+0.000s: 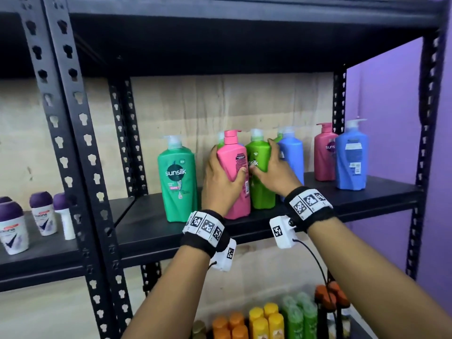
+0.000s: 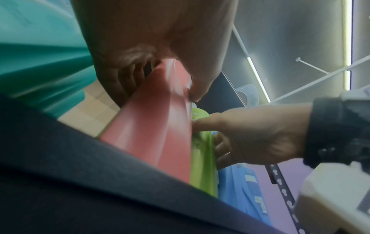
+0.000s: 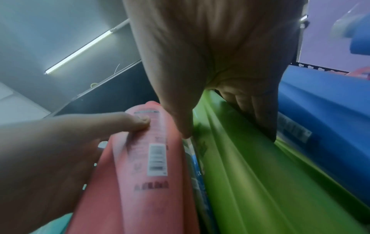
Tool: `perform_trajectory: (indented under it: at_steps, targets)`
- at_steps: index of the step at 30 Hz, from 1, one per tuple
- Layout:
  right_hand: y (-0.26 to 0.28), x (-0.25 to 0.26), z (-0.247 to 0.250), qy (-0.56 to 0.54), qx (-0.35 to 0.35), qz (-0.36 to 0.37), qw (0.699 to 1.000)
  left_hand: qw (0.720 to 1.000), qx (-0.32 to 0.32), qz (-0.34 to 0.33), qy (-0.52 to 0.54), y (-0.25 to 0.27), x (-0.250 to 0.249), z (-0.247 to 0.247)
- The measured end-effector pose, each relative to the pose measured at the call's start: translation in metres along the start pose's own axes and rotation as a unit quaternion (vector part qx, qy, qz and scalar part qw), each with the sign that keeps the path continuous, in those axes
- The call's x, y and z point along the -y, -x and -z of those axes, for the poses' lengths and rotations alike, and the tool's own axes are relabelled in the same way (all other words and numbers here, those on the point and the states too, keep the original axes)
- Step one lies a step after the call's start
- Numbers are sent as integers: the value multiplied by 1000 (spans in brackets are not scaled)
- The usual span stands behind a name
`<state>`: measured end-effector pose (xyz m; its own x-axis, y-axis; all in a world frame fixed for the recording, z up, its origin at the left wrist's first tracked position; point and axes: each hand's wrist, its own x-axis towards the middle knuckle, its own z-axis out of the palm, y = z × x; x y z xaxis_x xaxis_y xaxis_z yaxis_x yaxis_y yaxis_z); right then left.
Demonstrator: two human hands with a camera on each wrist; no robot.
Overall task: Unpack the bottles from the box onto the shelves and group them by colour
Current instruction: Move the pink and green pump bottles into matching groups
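On the black shelf my left hand grips a pink pump bottle, thumb on its label side and fingers behind it. The pink bottle tilts slightly left. Beside it my right hand grips a light green bottle, thumb at its front and fingers between it and a blue bottle. A teal-green bottle stands upright to the left. Another light green bottle is partly hidden behind.
At the shelf's right end stand a dark pink bottle and a blue bottle. Purple-capped deodorants sit on the left unit. Orange, yellow and green bottles fill the shelf below. Black uprights frame the bay.
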<state>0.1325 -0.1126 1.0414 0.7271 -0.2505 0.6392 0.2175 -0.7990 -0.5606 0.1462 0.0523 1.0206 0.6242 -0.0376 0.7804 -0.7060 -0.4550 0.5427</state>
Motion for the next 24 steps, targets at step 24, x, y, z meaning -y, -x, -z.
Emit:
perform_trajectory:
  at_steps: [24]
  targets:
    - [41,-90,77,-143,-208,62,966,963,-90,13,255,25,-83,-98]
